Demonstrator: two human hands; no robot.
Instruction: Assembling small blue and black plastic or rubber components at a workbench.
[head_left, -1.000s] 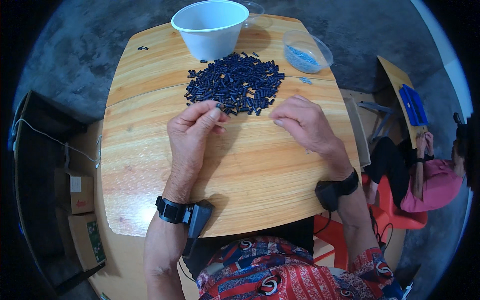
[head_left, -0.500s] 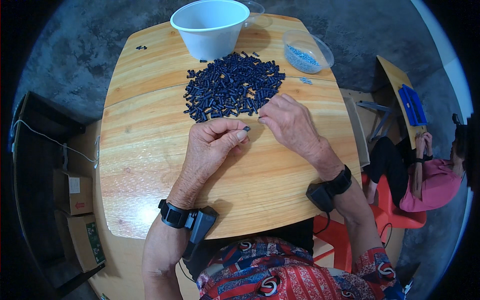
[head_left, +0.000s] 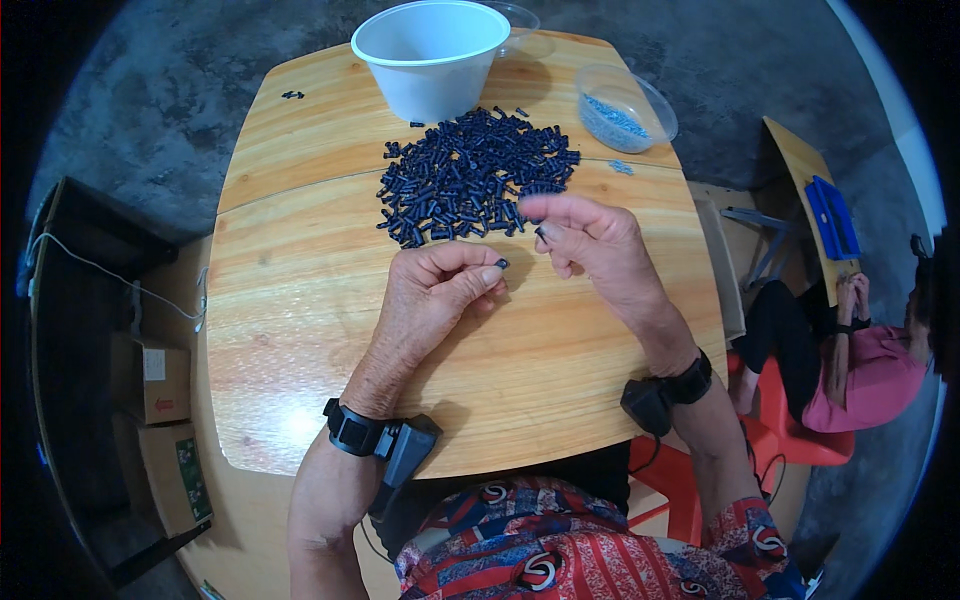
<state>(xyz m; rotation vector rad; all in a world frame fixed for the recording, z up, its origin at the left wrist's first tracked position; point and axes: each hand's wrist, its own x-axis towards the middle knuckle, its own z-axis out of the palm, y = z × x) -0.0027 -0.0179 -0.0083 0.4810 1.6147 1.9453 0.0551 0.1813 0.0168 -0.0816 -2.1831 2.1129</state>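
Note:
A small black plastic piece (head_left: 502, 264) is pinched between the thumb and fingers of my left hand (head_left: 432, 292), just in front of a heap of black plastic pieces (head_left: 470, 170). My right hand (head_left: 603, 250) hovers near the heap's right front edge. Its index finger is extended and blurred by motion, while a tiny dark piece (head_left: 541, 233) shows at the thumb tip. The exact shape of that piece is too small to make out. Both pieces are apart from each other.
Behind the heap stands a white tub (head_left: 430, 75). A clear bowl (head_left: 655, 125) of small light-blue pieces sits far right, with a few loose pieces (head_left: 621, 167) beside it. Several dark bits (head_left: 292, 95) lie far left. Another person (head_left: 865, 375) sits at right.
My right hand has drawn back from the heap's edge to the right, and its index finger has stretched out. My left hand keeps its pinch on the black piece.

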